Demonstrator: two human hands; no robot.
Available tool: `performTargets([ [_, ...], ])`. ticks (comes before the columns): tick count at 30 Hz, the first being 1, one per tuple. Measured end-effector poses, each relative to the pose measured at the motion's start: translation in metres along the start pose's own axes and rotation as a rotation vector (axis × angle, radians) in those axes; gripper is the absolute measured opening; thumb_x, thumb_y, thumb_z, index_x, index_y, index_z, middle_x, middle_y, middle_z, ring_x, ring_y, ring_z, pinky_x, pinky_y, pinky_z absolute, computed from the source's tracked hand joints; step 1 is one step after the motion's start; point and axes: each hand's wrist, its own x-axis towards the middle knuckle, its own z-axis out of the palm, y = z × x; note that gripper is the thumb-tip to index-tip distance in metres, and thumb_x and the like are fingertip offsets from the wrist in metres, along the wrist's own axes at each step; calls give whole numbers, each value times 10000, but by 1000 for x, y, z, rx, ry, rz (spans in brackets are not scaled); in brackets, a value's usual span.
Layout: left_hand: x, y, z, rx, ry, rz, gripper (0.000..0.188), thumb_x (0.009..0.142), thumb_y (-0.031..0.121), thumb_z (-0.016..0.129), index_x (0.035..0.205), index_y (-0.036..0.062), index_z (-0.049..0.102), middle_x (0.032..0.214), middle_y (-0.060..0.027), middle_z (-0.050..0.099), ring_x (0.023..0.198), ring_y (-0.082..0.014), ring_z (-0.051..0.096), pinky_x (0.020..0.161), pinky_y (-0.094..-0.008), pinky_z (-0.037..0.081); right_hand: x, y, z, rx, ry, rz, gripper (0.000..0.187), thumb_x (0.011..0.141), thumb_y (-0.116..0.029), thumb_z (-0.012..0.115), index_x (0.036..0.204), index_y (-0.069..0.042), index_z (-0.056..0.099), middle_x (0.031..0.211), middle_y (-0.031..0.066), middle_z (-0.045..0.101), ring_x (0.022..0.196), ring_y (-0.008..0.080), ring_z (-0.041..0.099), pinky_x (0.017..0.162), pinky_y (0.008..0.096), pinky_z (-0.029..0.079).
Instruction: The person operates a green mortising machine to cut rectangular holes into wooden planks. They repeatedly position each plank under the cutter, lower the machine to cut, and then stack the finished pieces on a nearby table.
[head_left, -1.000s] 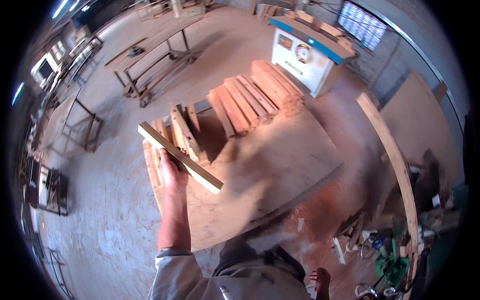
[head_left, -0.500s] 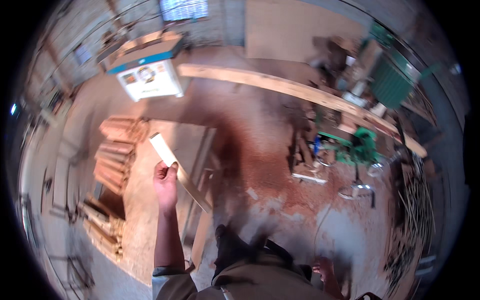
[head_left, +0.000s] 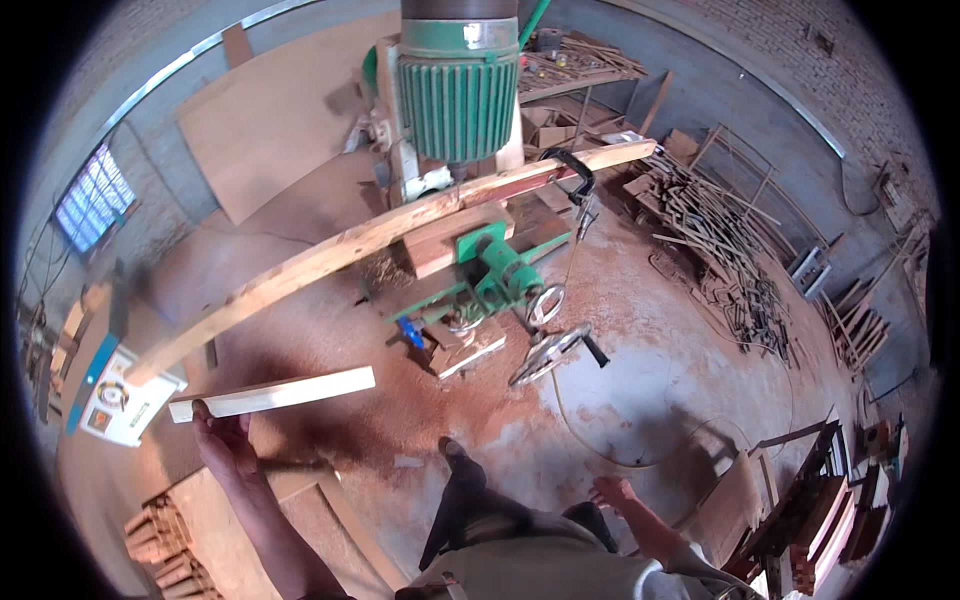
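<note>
A pale wooden strip [head_left: 300, 390] is gripped near its left end by my left hand [head_left: 226, 445], thumb on its near face. The strip reaches out to the right, nearly level, over the floor. My right hand [head_left: 614, 494] hangs low at my side with its fingers loosely apart and nothing in them. Ahead stands a woodworking machine with a ribbed green motor [head_left: 455, 105]. Below the motor, a green vise [head_left: 497, 268] sits beside a wood block. A long timber beam [head_left: 330, 255] runs across the machine, with a black clamp [head_left: 578, 172] on its right part.
Metal handwheels [head_left: 550, 350] jut toward me from the machine. At left stands a white and blue machine [head_left: 125, 395]. Stacked wood pieces [head_left: 160, 540] lie by a board at lower left. Scrap strips [head_left: 730, 270] are heaped at right. A hose [head_left: 570, 425] curves over the sawdust-covered floor.
My view has swung right, from the board with stacked wood to the green-motored machine. My left hand still holds the strip, now turned nearly level. The right hand shows more fully.
</note>
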Motion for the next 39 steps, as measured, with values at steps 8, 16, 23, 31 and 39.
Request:
performTargets([
  [8,139,-123,79,-131,-11,-222,341,910,267,480,1149,24,487,1097,-117,588,1068,-224,543,955,-370,423,28,-85,-17,131,143,-39,246,856,-213,546,974,-3,596,796,94,627,601,158,592,523,281,510],
  [16,208,-237,136,-152,27,-319,320,922,281,463,1104,21,506,1069,-103,593,1024,-207,558,909,-352,446,30,-142,-10,172,251,-2,260,864,-188,535,1031,7,575,809,91,622,594,157,591,511,280,508],
  [23,222,-284,146,-158,40,-349,315,918,271,472,1103,20,511,1070,-106,598,1029,-203,562,913,-363,454,44,-147,-12,146,254,73,281,865,-251,492,936,-6,607,771,72,614,613,147,597,533,271,505],
  [31,216,-308,153,-104,82,-320,312,921,281,480,1132,52,503,1070,-84,600,1021,-187,562,891,-355,461,92,-173,-44,139,141,32,264,878,-187,526,1041,15,574,771,105,621,585,155,598,517,266,513],
  [39,205,-335,177,-89,117,-320,363,889,307,553,1149,60,493,1084,-67,598,1029,-169,556,913,-335,439,78,-253,-65,1,220,18,283,835,-237,510,926,15,600,745,84,615,642,144,595,568,270,505],
])
